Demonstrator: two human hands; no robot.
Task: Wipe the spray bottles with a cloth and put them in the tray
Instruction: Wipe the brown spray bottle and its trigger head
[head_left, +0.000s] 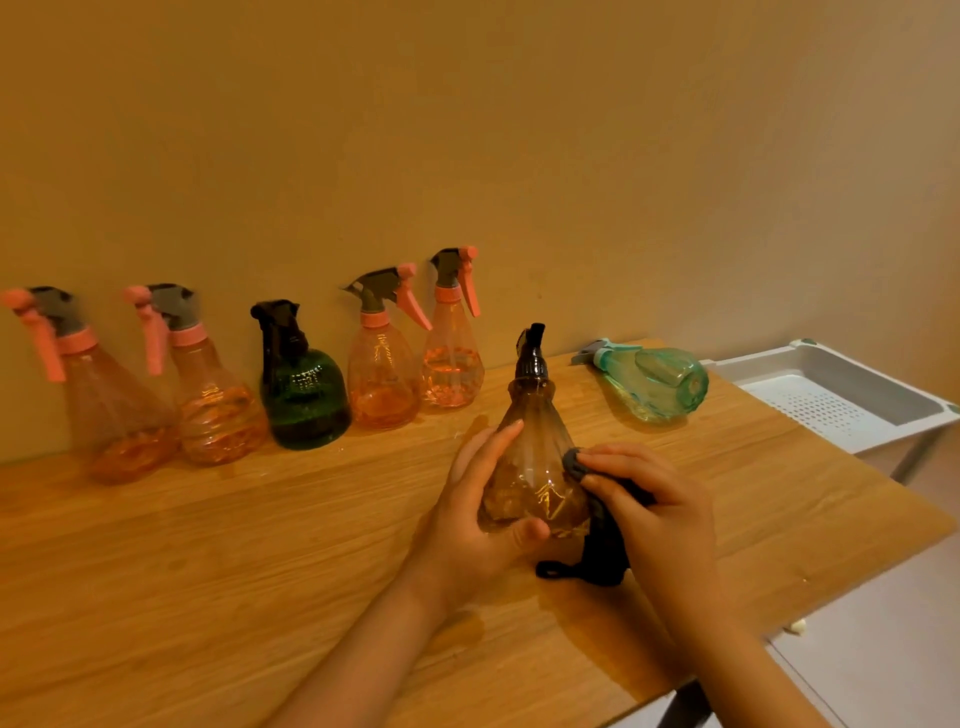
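- A white tray (826, 382) with a perforated floor sits off the right end of the wooden table (260, 545), just past its edge; the part of it in view holds nothing.
- A brown spray bottle (530, 457) with a black head stands upright near the middle of the table; whether it holds liquid cannot be told.
- A pale green spray bottle (657, 384) lies on its side near the table's right end, base toward the camera, nozzle pointing left and away.
- Along the wall stands a row of five upright bottles: a far-left pink bottle (111, 410), a second pink bottle (213, 410), a dark green bottle (304, 400) with a black head, a third pink bottle (382, 379) and a fourth pink bottle (452, 364).
- The front of the table left of the arms is bare wood; a wet-looking patch shows beside the left forearm. The table's right edge runs diagonally, close to the right wrist.
- The left hand (467, 525) grips the brown bottle's lower body, fingers curled round its far-left side and thumb across the front near the base.
- The right hand (654, 509) presses a dark cloth (597, 551) against the bottle's right side, fingers bent over the cloth; the cloth's loose end hangs down to the tabletop.
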